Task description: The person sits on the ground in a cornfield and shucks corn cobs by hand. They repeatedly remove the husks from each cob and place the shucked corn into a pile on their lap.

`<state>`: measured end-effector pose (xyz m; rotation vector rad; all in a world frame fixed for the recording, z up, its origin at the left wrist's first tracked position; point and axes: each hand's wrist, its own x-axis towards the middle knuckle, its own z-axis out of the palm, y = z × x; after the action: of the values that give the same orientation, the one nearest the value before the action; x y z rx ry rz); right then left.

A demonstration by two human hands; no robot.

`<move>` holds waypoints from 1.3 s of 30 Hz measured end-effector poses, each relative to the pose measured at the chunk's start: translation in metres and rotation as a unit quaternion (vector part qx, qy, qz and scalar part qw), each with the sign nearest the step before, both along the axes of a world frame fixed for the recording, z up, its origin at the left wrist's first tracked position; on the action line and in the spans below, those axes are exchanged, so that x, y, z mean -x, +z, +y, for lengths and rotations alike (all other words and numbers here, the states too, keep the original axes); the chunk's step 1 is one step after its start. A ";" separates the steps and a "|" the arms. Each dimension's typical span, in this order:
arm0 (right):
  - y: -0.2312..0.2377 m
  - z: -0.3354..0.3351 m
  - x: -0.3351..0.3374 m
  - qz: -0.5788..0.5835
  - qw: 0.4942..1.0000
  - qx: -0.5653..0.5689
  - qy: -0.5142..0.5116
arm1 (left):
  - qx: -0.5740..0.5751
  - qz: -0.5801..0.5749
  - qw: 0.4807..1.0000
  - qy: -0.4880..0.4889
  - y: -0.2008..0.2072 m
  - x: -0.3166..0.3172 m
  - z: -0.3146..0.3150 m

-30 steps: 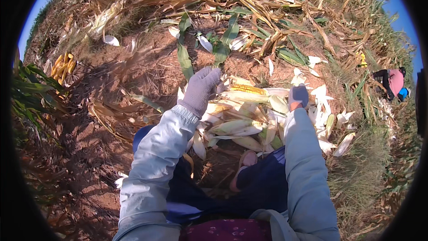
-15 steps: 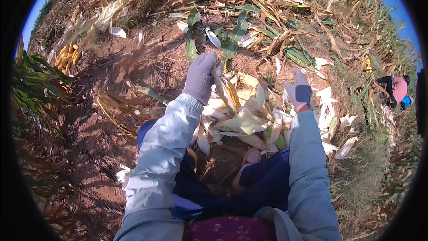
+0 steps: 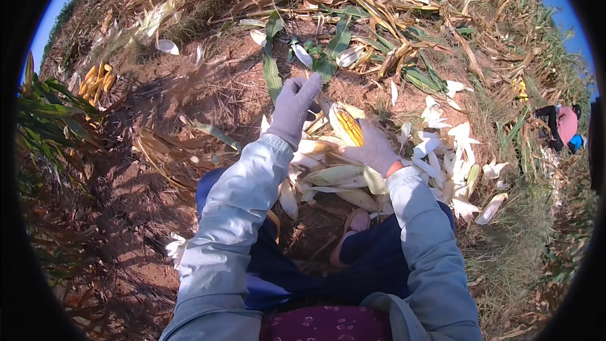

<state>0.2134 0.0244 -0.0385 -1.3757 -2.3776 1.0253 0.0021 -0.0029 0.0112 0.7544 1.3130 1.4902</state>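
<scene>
In grey gloves, both my hands are at a partly husked ear of corn (image 3: pixel 351 127), held tilted above a pile of pale husks and ears. Yellow kernels are bare on its right side, while pale husk (image 3: pixel 336 124) still covers its left. My left hand (image 3: pixel 293 112) is closed at the ear's upper end, where the husk tip meets the fingers; the exact grip is partly hidden. Around the lower end my right hand (image 3: pixel 374 150) is closed, thumb and fingers against the kernels. Beneath them lie unhusked ears (image 3: pixel 338 177) between my legs.
Loose white husks (image 3: pixel 464 145) are strewn to the right. A heap of bare yellow ears (image 3: pixel 98 82) lies far left beside green leaves (image 3: pixel 53 113). Dry stalks (image 3: pixel 372 3) cover the ground ahead. Another person (image 3: pixel 560 127) in pink bends at the far right.
My right hand has come left from beside the pile and closed on the ear's lower end. More yellow kernels show now. My left hand stays near the ear's upper end.
</scene>
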 end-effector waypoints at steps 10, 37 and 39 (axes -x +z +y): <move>0.027 -0.010 0.008 -0.036 0.999 -0.016 0.031 | 0.013 0.144 0.987 -0.070 -0.031 -0.012 0.005; 0.012 -0.008 0.033 0.324 0.945 -0.003 -0.048 | 0.056 -0.301 0.946 0.109 -0.014 -0.031 0.011; 0.039 -0.018 0.036 0.386 0.916 0.086 -0.070 | 0.046 -0.253 0.963 0.084 -0.025 -0.028 0.013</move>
<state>0.1777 0.0059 0.0010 -0.9118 -1.6147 1.4237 0.0300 0.0102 -0.0140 0.1780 1.0599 1.6071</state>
